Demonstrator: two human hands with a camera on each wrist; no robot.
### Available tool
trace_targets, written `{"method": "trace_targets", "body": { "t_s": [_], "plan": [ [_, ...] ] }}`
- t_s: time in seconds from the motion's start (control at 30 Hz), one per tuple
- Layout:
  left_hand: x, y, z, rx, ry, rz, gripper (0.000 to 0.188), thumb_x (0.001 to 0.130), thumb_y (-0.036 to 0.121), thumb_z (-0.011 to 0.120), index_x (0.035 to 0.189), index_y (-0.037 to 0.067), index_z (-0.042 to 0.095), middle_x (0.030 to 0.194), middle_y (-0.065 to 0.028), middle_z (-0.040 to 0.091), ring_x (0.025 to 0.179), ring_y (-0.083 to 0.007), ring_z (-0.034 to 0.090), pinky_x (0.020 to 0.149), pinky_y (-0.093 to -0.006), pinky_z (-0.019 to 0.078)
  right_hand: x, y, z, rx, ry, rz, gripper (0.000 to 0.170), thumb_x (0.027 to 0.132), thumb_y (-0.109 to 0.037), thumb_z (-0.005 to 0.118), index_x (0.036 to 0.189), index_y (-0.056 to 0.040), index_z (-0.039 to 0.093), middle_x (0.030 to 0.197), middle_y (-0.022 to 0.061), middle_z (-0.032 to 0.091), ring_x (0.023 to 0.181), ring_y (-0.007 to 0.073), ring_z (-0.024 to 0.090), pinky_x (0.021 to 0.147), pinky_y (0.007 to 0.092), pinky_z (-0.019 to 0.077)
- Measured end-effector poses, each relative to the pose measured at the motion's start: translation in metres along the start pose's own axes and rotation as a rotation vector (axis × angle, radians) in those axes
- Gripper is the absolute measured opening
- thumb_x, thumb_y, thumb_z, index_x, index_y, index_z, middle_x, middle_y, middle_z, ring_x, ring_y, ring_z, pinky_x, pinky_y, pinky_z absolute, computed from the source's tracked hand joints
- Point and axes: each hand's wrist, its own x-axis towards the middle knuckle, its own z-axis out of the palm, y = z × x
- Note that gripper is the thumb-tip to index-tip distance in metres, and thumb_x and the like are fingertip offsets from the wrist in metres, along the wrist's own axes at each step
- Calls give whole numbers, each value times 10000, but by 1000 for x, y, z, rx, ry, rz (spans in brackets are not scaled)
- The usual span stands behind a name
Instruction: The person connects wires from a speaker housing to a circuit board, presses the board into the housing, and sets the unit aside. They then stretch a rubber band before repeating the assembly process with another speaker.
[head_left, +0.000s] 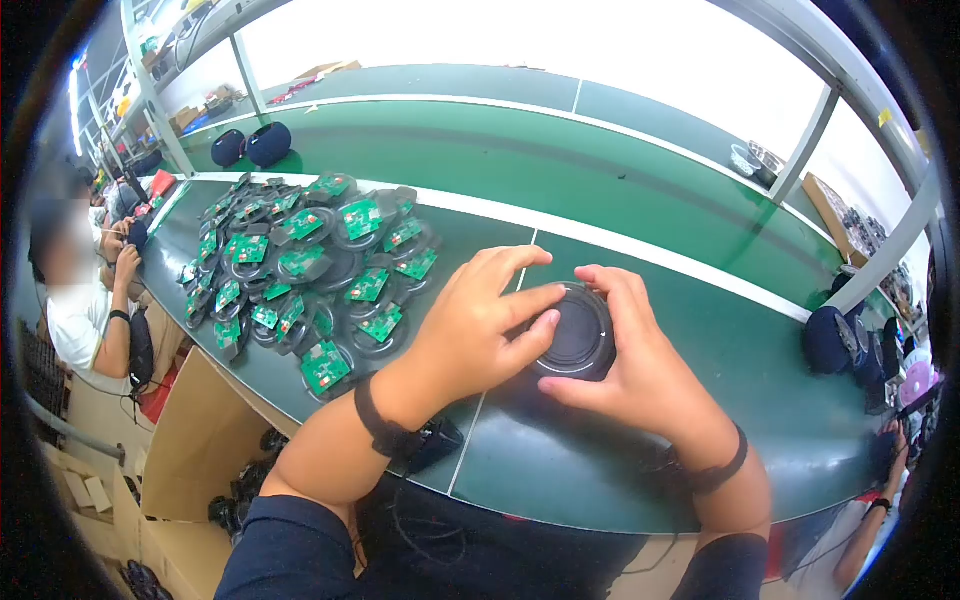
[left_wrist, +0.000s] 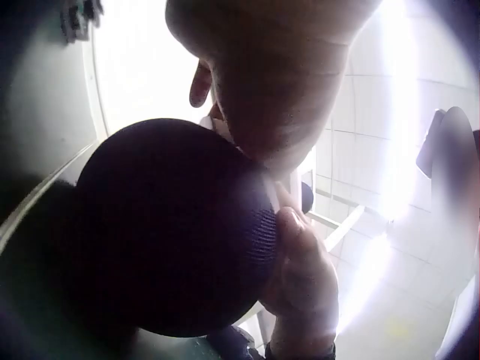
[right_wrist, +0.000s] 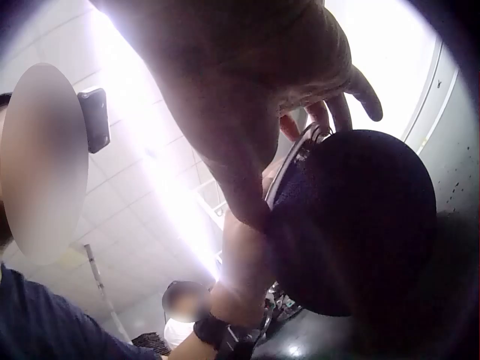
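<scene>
A round speaker (head_left: 577,340), dark blue and ball-shaped with a flat black disc on top, stands on the green bench in front of me. My right hand (head_left: 645,375) holds its right side, thumb at the near rim and fingers round the far side. From the left, my left hand (head_left: 480,325) reaches over it, index fingertip and thumb on the top near the rim, the other fingers stretched out. In the left wrist view the speaker's ribbed fabric body (left_wrist: 180,232) covers much of the frame. The right wrist view shows a pale ring (right_wrist: 292,161) along its top edge.
Left of my hands lies a large pile of black round parts with green circuit boards (head_left: 325,365). Two dark blue speakers (head_left: 268,146) stand at the back; more (head_left: 828,340) stand at the right. A cardboard box (head_left: 190,440) is below the bench edge. People sit at both sides.
</scene>
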Motion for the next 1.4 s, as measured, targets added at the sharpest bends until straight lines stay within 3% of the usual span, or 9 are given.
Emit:
{"method": "trace_targets", "body": {
  "t_s": [0.37, 0.67, 0.97, 1.1, 1.17, 1.23, 1.27, 1.3, 1.4],
  "plan": [
    [-1, 22, 14, -87, -11, -199, 170, 969, 81, 568, 1089, -7, 648, 1246, -204, 570, 1252, -401, 495, 1082, -493, 395, 2, -5, -2, -19, -162, 257, 1049, 708, -483, 892, 1441, 116, 440, 1386, 338, 549, 1288, 436, 576, 1063, 452, 482],
    [8, 24, 20, 42, 86, -186, 137, 991, 116, 554, 981, -9, 610, 1067, -173, 585, 1059, -372, 530, 915, -459, 426, 4, -14, 4, -227, -50, 149, 980, 705, -471, 883, 1375, 136, 505, 1210, 330, 662, 1110, 443, 680, 932, 467, 558],
    [11, 28, 1, 32, -139, -116, 113, 931, 137, 648, 969, 31, 648, 983, -122, 621, 984, -340, 553, 866, -447, 427, 6, -13, 1, -166, -87, 236, 972, 712, -472, 881, 1376, 133, 510, 1197, 324, 673, 1083, 440, 692, 908, 462, 571],
    [5, 21, 5, 52, -81, 2, 251, 859, 54, 706, 1109, 69, 703, 968, -94, 623, 935, -328, 590, 842, -435, 449, 2, -6, 1, -245, -32, 129, 969, 708, -511, 880, 1364, 112, 532, 1194, 324, 674, 1082, 425, 695, 901, 460, 569],
    [4, 27, 0, 116, 88, 170, 287, 819, 6, 728, 1097, 75, 708, 977, -113, 623, 885, -324, 599, 823, -408, 474, 7, -7, -5, -194, -100, 262, 968, 719, -535, 866, 1361, 111, 536, 1172, 322, 681, 1078, 430, 695, 908, 456, 564],
    [6, 19, -12, 71, 385, 218, 194, 928, 14, 686, 1117, 58, 675, 1018, -104, 636, 903, -244, 607, 816, -349, 498, 14, 5, -13, -65, -112, 310, 960, 733, -560, 849, 1346, 116, 548, 1160, 314, 691, 1088, 424, 698, 929, 445, 556],
    [7, 15, -10, -81, 511, 102, 182, 967, 33, 654, 1148, 52, 654, 1041, -89, 639, 913, -205, 608, 799, -329, 506, 11, 15, -15, 2, -70, 317, 948, 740, -589, 837, 1327, 107, 573, 1204, 309, 686, 1144, 402, 684, 963, 432, 534],
    [8, 11, -6, -234, 639, -18, 175, 1005, 53, 623, 1180, 45, 632, 1063, -74, 641, 922, -166, 609, 781, -308, 514, 12, 26, -11, 113, -61, 309, 806, 869, -570, 744, 1308, 89, 592, 1182, 220, 707, 1125, 309, 674, 976, 389, 507],
    [1, -9, 11, -661, 602, -224, 206, 1046, 66, 567, 1246, 25, 541, 1104, -73, 645, 926, -121, 639, 769, -280, 562, 15, 32, -32, 448, -283, 367, 546, 1084, -450, 459, 1289, 33, 609, 1102, 57, 626, 1042, 136, 535, 972, 305, 424]
  ]
}}
